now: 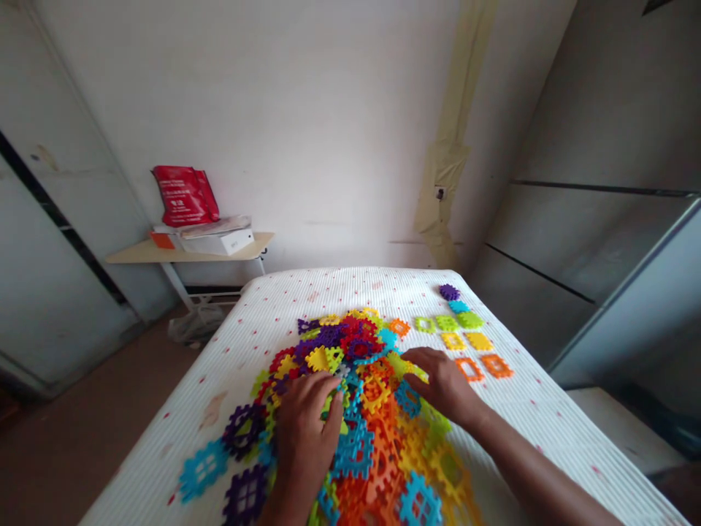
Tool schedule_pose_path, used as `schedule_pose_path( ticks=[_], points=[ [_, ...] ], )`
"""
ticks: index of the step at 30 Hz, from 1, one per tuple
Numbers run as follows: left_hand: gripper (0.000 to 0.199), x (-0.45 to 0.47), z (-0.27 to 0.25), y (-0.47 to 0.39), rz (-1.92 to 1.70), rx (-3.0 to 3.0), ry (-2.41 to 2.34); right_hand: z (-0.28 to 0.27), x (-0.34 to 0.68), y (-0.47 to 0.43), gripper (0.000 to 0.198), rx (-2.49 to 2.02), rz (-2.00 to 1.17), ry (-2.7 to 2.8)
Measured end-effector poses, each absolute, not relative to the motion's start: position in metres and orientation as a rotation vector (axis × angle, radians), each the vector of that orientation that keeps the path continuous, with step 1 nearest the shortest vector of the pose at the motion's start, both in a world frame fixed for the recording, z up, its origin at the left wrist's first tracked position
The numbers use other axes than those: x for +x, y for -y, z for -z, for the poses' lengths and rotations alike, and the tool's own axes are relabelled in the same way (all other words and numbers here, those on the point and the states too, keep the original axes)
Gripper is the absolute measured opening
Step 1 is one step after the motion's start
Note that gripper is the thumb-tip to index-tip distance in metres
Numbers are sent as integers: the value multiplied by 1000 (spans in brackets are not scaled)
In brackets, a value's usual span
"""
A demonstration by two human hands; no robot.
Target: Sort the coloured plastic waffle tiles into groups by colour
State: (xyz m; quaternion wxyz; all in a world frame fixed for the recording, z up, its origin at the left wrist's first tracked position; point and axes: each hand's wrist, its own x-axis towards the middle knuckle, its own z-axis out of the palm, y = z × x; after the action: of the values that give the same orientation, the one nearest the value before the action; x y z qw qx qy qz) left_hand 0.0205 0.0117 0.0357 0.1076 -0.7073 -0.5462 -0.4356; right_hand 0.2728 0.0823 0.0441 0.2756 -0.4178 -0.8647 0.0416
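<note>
A heaped pile of notched plastic building tiles in many colours lies on the white cloth, with an orange tile (380, 438) among those near its middle. My left hand (307, 424) rests over the pile's left side, fingers bent and the thumb apart, nothing visible between them. Just ahead of its fingers lies a yellow tile (316, 359). My right hand (446, 387) reaches over the right side with thumb and forefinger spread. Lime tiles (402, 367) show in that gap, and a blue tile (407, 398) lies below the thumb. The undersides of both hands are hidden.
Right of the pile, tiles lie sorted by colour: purple (450, 292), lime (469, 320), yellow (480, 341) and orange (496, 366). The spotted white cloth (307, 292) covers the surface. A side table (131, 253) at left holds a red bag (183, 196) and white box (233, 241).
</note>
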Motion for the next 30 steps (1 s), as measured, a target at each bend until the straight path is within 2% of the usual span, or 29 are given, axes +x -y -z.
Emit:
schedule_pose_path(
  ticks=[7, 11, 16, 24, 30],
  points=[
    [21, 37, -27, -13, 1165, -2142, 1546, -36, 242, -72, 34, -1021, -98, 2319],
    [21, 37, -25, -14, 1151, -2137, 1560, -25, 244, -77, 37, -1158, -117, 2272],
    [20, 36, -24, -14, 1158, -2136, 1564, -22, 252, -82, 29, -1376, -187, 2245],
    [20, 37, -23, -15, 1140, -2164, 1577, -18, 249, -87, 38, -1530, -185, 2174],
    [19, 37, -22, -15, 1143, -2176, 1529, -19, 246, -91, 38, -1599, -214, 2134]
  ],
)
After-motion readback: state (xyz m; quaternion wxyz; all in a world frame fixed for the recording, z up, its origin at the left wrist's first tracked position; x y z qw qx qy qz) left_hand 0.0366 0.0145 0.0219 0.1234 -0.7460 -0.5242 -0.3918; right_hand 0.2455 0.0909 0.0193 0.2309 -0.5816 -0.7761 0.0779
